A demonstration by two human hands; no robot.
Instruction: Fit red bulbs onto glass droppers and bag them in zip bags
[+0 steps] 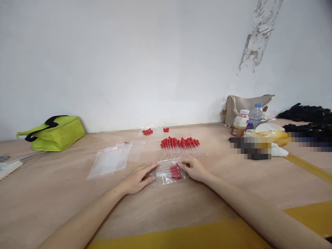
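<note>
A clear plastic bag (166, 179) lies on the paper-covered table in front of me, with several red-bulbed droppers (176, 172) inside, their bulbs toward the right. At its left end my left hand (138, 178) rests with fingers stretched out along the plastic. My right hand (194, 169) pinches the bag's right end near the red bulbs. Just beyond the bag, a row of loose droppers (180, 142) with red bulbs and thin clear stems lies side by side, bulbs pointing away. To the left are several flat zip bags (111, 160), overlapping one another.
Farther back, bagged droppers (147, 131) lie near the wall. A green bag (58, 133) with a black strap stands at left. At right are a brown drink bottle (240, 123), a clear bottle (256, 114), a beige bag (246, 102), a tissue pack (275, 138) and black items (308, 116).
</note>
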